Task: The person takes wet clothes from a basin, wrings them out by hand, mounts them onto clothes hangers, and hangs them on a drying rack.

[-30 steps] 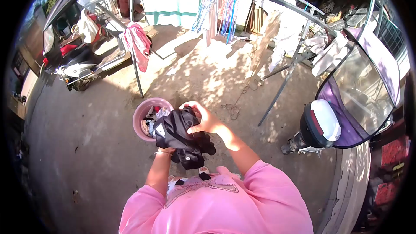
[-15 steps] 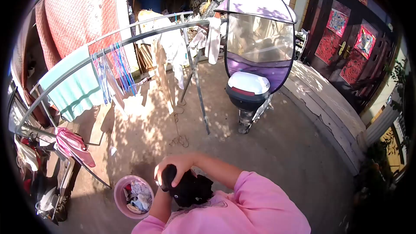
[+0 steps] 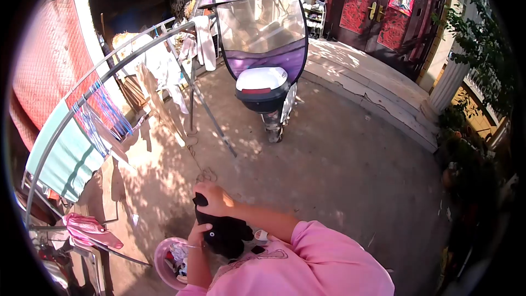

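A black cloth garment (image 3: 224,235) is bunched in front of my chest, a small pale round mark on it. My right hand (image 3: 215,200) is closed around its upper end. Lower down on the left side, my left hand (image 3: 198,234) grips the same black cloth, thumb laid across it. What kind of garment it is cannot be made out. A pink bucket (image 3: 159,257) with crumpled clothes (image 3: 178,256) inside stands on the ground by my left forearm, which covers part of it.
A curved metal drying rail (image 3: 118,66) carries a mint-green towel (image 3: 63,153), blue and pink hangers (image 3: 107,109) and light clothes. A pink cloth (image 3: 90,231) hangs at lower left. Ahead stands a canopied scooter (image 3: 262,90). Steps (image 3: 372,98) lead to dark doors (image 3: 378,16).
My view has turned right, so the rail and scooter sit further left. My left hand now shows on the side of the black cloth, where earlier it was mostly hidden.
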